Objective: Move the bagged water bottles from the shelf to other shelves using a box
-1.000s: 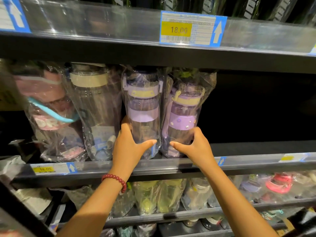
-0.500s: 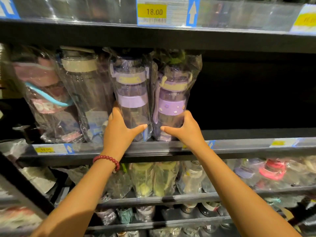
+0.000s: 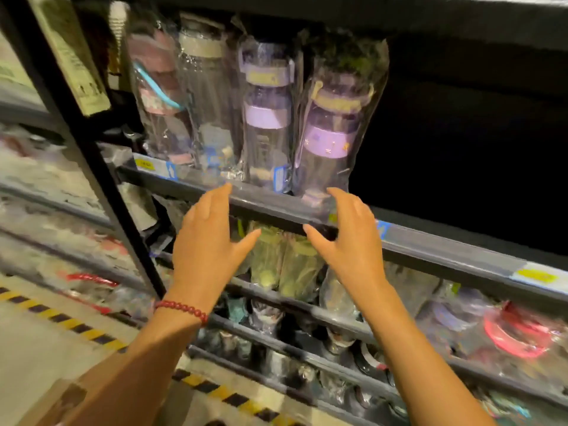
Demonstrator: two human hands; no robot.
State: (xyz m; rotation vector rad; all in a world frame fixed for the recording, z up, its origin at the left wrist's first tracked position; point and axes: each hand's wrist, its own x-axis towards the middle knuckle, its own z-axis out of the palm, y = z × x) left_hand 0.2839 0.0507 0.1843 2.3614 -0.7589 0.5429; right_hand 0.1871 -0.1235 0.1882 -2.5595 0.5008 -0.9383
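Here, four bagged water bottles (image 3: 267, 118) stand on the shelf (image 3: 276, 207).

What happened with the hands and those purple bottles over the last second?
Both hands let go. The left hand had been pressing the left purple bottle and the right hand the right purple bottle; now they have drawn back and down, open, in front of the shelf edge, holding nothing. The camera also swung to the left. All four bagged bottles stay standing in their row on the shelf.
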